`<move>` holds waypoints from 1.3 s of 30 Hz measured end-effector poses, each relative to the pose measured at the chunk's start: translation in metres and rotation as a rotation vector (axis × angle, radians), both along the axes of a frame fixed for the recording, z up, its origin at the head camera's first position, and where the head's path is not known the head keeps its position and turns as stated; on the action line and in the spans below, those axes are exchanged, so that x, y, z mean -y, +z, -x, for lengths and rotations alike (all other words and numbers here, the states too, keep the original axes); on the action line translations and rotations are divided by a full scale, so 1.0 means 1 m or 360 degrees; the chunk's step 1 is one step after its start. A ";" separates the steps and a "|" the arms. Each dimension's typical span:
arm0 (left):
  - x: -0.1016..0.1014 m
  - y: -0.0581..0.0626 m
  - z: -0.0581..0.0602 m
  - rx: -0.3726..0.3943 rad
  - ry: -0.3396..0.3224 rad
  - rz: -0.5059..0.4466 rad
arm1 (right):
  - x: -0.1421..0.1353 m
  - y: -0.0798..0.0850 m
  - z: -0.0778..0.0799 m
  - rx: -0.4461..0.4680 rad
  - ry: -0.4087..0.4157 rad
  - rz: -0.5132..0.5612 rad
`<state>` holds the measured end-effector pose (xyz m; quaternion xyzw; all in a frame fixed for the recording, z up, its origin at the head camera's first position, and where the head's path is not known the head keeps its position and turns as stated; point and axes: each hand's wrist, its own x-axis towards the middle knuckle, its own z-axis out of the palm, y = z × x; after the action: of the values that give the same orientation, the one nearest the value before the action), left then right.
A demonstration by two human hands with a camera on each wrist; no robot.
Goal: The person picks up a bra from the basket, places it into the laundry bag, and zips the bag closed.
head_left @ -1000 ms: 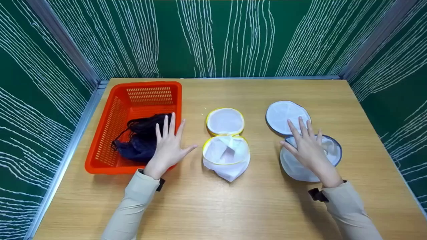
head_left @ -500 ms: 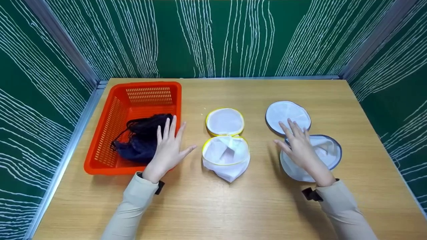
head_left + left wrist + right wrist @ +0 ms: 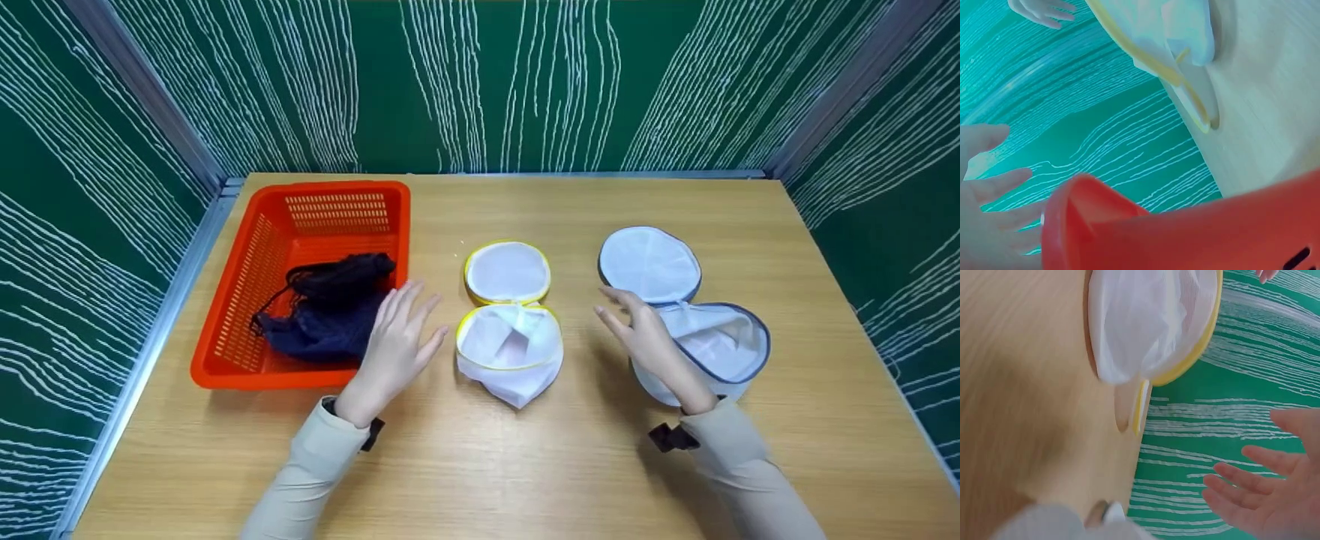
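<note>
In the head view a white mesh laundry bag with yellow trim [image 3: 510, 352] lies unzipped on the table, its round lid [image 3: 508, 272] folded back behind it. To its right is a similar bag with dark blue-grey trim [image 3: 724, 349], its lid [image 3: 649, 262] also laid back. My left hand [image 3: 394, 349] hovers with fingers spread between the orange basket and the yellow-trimmed bag, holding nothing. My right hand [image 3: 649, 341] is over the left side of the blue-grey-trimmed bag, fingers extended, also holding nothing. Both palms show bare in the wrist views, the left [image 3: 994, 214] and the right [image 3: 1264, 478].
An orange plastic basket [image 3: 240, 300] stands at the left of the wooden table [image 3: 487, 465], with dark navy and black fabric items [image 3: 330, 322] inside. Green panels with white wavy lines [image 3: 525, 82] enclose the back and both sides.
My right hand has moved left, uncovering more of the blue-grey-trimmed bag. My left hand has shifted slightly right and toward me. The bags and basket stay in place.
</note>
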<state>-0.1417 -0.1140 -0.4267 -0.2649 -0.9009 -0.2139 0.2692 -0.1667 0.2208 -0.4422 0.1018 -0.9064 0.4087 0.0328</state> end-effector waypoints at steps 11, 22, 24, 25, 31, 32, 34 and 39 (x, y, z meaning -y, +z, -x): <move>-0.007 -0.008 -0.007 -0.0066 -0.0060 -0.0052 | 0.025 -0.027 0.008 0.0292 -0.0066 0.0591; -0.009 -0.010 -0.013 -0.0132 -0.0128 -0.0060 | 0.032 -0.053 0.021 0.0893 -0.0158 0.0942; -0.009 -0.011 -0.015 -0.0153 -0.0144 -0.0062 | 0.037 -0.043 0.019 0.0976 -0.0186 0.0958; -0.010 -0.011 -0.016 -0.0158 -0.0147 -0.0060 | 0.038 -0.042 0.019 0.1016 -0.0206 0.0980; -0.011 -0.015 -0.021 -0.0186 -0.0174 -0.0025 | 0.042 -0.041 0.020 0.1110 -0.0237 0.1067; -0.010 -0.016 -0.021 -0.0187 -0.0182 -0.0018 | 0.042 -0.041 0.020 0.1112 -0.0235 0.1074; -0.010 -0.016 -0.022 -0.0181 -0.0194 0.0000 | 0.042 -0.042 0.020 0.1121 -0.0226 0.1088; -0.008 -0.015 -0.025 -0.0197 -0.0225 0.0048 | 0.041 -0.043 0.018 0.1156 -0.0188 0.1176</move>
<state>-0.1169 -0.1058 -0.4415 -0.3445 -0.8647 -0.2020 0.3045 -0.1848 0.1796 -0.4849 -0.1163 -0.6587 0.7078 -0.2270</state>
